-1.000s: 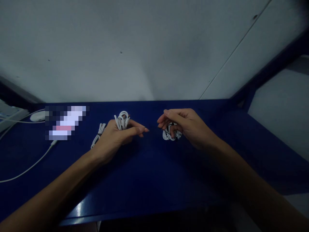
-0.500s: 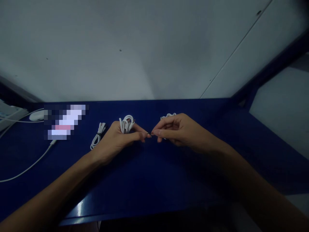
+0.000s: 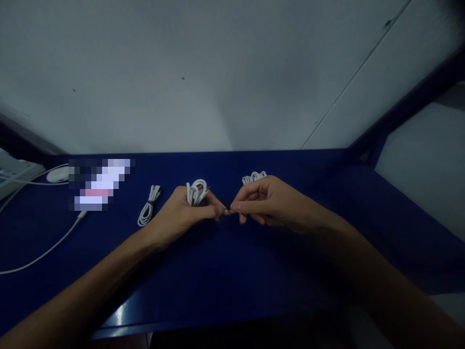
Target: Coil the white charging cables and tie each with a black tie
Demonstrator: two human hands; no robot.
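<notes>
Head view: left fingers grip looped white cable; right fingers pinch thin tie.

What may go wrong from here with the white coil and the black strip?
The black strip between the left hand and right hand looks thin and may slip. The white coil in the left hand might loosen if the grip relaxes. The right hand might bump the white cable partly hidden behind it.

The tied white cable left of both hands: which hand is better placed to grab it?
Probably the left hand: the tied cable lies close beside it; the right hand is farther. However, the left holds a coiled cable and pinches a dark strand.
</notes>
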